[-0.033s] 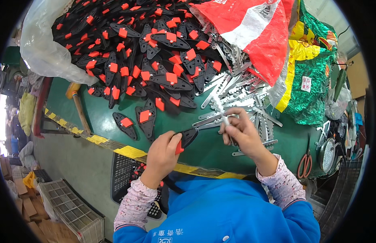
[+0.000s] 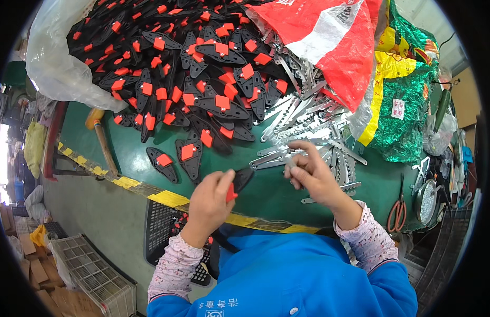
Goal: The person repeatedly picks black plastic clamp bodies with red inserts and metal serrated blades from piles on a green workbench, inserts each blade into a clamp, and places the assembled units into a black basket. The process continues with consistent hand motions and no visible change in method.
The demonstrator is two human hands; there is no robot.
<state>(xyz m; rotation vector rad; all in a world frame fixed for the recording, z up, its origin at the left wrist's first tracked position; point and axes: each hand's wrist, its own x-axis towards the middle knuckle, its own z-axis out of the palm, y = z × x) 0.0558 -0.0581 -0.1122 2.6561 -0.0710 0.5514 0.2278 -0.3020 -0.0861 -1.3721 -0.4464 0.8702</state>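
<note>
My left hand (image 2: 210, 198) is closed round a black plastic piece with a red tab (image 2: 231, 193); its black pointed end (image 2: 245, 178) sticks out past my fingers toward the right. My right hand (image 2: 313, 177) is beside the heap of notched metal strips (image 2: 334, 150), thumb and fingers drawn together and the forefinger raised. Something small and pale shows at its fingertips, too blurred to name. Two similar black pieces with red tabs, one at the far left (image 2: 161, 165) and one beside it (image 2: 189, 158), lie on the green table (image 2: 131, 153) ahead of my left hand.
A large pile of black-and-red pieces (image 2: 202, 79) covers the back, beside clear plastic (image 2: 54, 68). Red-and-white (image 2: 329, 47) and green-and-yellow (image 2: 403, 116) sacks stand at the right. A hammer (image 2: 102, 137) lies left, scissors (image 2: 398, 211) right. Below is a black crate (image 2: 157, 227).
The black piece in my left hand has tipped slightly, its pointed end higher. My right hand has shifted a little left, and the bright thing at its fingertips is less distinct.
</note>
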